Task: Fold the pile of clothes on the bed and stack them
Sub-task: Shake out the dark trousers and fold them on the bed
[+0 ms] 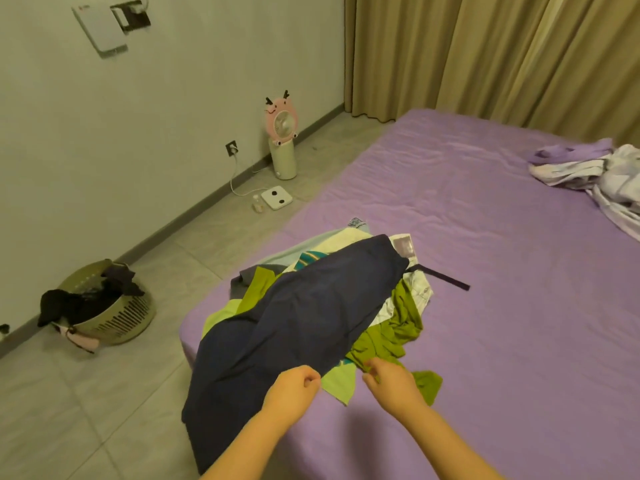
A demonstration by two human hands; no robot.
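A pile of clothes lies on the near left corner of the bed, which has a purple sheet. On top lies a dark navy garment, long and stretched from the pile's far side down over the bed's edge. Under it show olive green, lime green and white pieces. My left hand grips the navy garment's near edge with curled fingers. My right hand pinches the olive green cloth beside it.
A crumpled lilac and white bedding heap lies at the bed's far right. On the tiled floor stand a laundry basket with dark clothes, a pink fan and a white scale. Beige curtains hang behind.
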